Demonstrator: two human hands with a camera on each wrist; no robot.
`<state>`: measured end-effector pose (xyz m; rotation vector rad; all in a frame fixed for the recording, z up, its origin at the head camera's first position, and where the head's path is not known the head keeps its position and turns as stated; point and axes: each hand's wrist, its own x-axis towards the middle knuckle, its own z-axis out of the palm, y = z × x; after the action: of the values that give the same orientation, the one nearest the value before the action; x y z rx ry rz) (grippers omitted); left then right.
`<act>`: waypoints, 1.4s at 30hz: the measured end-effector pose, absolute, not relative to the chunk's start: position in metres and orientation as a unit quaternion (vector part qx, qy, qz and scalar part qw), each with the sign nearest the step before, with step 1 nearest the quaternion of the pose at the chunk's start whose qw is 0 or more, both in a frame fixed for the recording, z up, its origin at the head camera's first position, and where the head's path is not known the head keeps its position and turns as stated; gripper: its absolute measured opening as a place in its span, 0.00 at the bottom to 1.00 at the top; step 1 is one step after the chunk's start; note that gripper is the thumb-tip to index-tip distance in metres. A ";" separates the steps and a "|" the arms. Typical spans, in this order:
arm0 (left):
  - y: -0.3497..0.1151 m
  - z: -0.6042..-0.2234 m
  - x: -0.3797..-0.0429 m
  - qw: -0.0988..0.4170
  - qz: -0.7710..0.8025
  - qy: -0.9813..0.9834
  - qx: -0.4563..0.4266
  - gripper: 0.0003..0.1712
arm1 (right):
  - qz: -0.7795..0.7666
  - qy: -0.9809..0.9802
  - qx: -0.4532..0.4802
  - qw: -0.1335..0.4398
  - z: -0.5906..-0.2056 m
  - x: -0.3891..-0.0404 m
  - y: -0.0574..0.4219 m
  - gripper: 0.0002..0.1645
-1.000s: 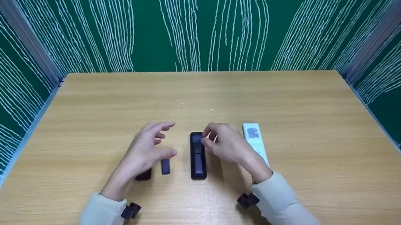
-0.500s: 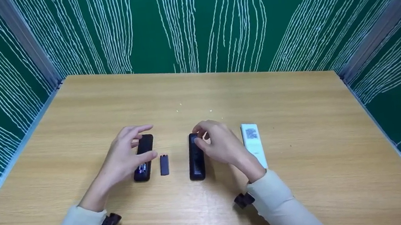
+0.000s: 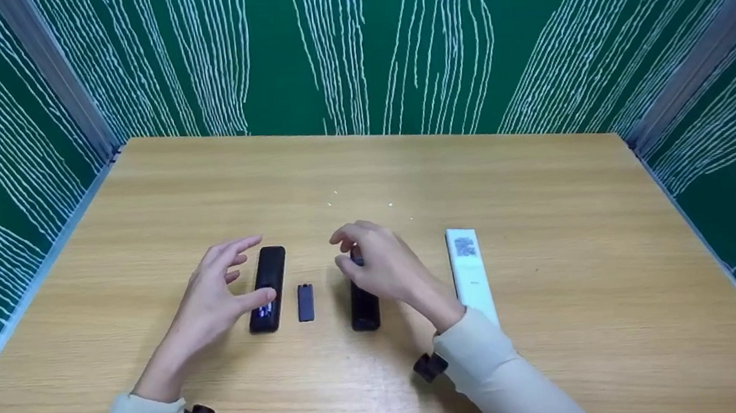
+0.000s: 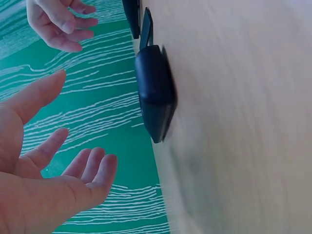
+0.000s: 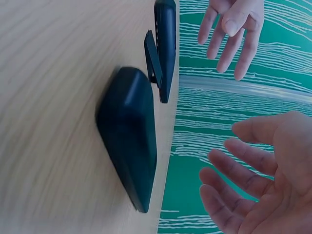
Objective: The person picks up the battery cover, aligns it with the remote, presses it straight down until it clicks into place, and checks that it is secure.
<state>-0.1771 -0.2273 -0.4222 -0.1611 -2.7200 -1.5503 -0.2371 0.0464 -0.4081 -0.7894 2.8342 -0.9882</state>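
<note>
1. Here, two black remotes lie side by side on the table: left remote, right remote, with a small battery cover between them, detached.
2. The left hand hovers beside the left remote, fingers spread, holding nothing.
3. The right hand hangs over the right remote, fingers loose, gripping nothing.
4. A white remote lies apart, right.

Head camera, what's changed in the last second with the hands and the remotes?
The left hand drew back leftward, uncovering the left black remote. The right hand lifted its fingertips off the middle black remote and hovers open. The small battery cover, the white remote and both black remotes stayed put.
</note>
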 end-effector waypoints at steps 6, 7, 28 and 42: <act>-0.230 -0.429 -0.175 -0.008 -0.504 -0.863 -0.033 0.50 | -0.315 0.908 -0.276 0.016 -0.411 -0.236 0.035 0.17; -0.231 -0.429 -0.174 -0.008 -0.505 -0.862 -0.032 0.50 | -0.316 0.907 -0.280 0.015 -0.411 -0.236 0.033 0.17; -0.236 -0.433 -0.177 -0.103 -0.557 -0.824 -0.007 0.50 | -0.308 0.901 -0.306 0.008 -0.419 -0.235 0.018 0.17; -0.241 -0.436 -0.177 -0.171 -0.575 -0.800 0.003 0.53 | -0.294 0.908 -0.297 0.021 -0.418 -0.235 0.011 0.17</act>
<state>-0.1765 -0.2405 -0.4364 0.0117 -2.8310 -2.0325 -0.2355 0.0110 -0.4180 -0.9218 2.8150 -0.9098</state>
